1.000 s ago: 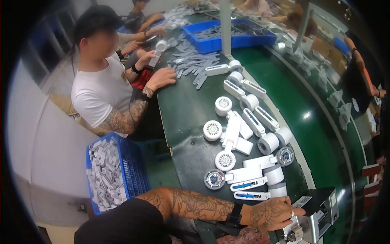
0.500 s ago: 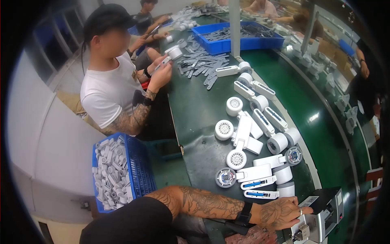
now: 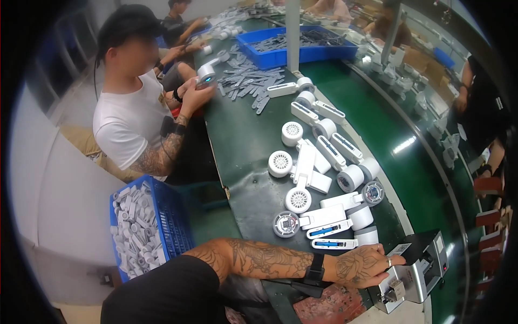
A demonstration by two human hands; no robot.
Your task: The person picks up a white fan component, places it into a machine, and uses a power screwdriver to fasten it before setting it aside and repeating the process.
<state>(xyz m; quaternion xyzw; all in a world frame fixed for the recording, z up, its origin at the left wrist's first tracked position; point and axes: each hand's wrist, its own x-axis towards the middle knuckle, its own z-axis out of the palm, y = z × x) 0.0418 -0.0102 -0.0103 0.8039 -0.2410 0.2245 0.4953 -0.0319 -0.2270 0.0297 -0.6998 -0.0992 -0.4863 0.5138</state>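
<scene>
My left hand lies palm down against a small silver and black bench device, near the lower right. Its fingers are apart, with a ring on one; the fingertips touch the device's top edge, and no item shows in them. My right hand is out of the picture. Just beyond my left hand are white handheld fans, some with round grilles up. Two open handles nearest my wrist show blue battery cells inside.
Across the table, a co-worker holds a white fan. Grey flat strips lie by a blue tray behind a post. A blue crate of white parts stands left. A green conveyor runs along the right.
The whole view has shifted, so things sit further left and slightly higher. My left hand stays at the device. The co-worker's fan has turned and now shows a lit spot.
</scene>
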